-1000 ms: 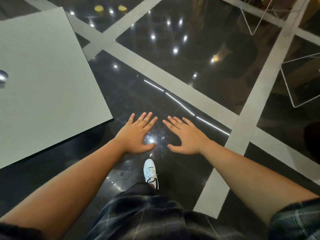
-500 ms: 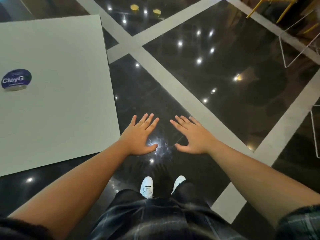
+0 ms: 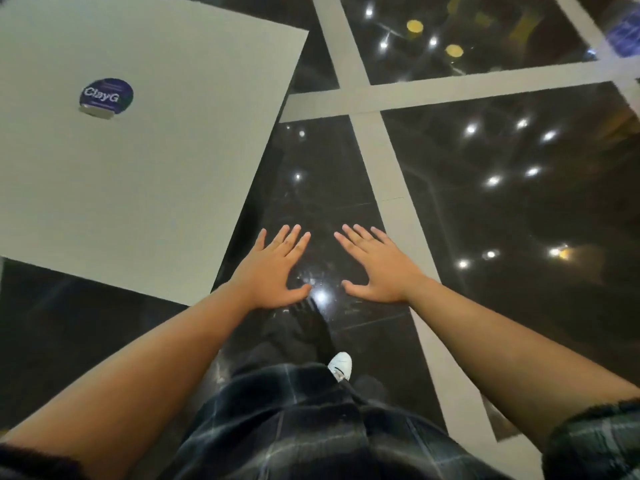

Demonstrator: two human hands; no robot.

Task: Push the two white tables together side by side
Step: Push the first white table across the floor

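Note:
One white square table (image 3: 156, 174) fills the upper left of the head view, with a round blue sticker (image 3: 106, 95) on its top. Its near corner lies just left of my left wrist. My left hand (image 3: 277, 268) hangs flat, palm down, fingers spread, over the dark floor right of the table's edge, touching nothing. My right hand (image 3: 377, 268) is held the same way beside it, empty. A second white table is not in view.
The floor is glossy black stone (image 3: 502, 220) crossed by pale grey bands (image 3: 388, 161), with ceiling lights mirrored in it. My white shoe (image 3: 341, 365) and plaid clothing (image 3: 294, 420) show below the hands.
The view has swung left and closer to the table: more of its top and the whole sticker show now, and its right edge runs up to my left hand. Both hands stay flat and empty.

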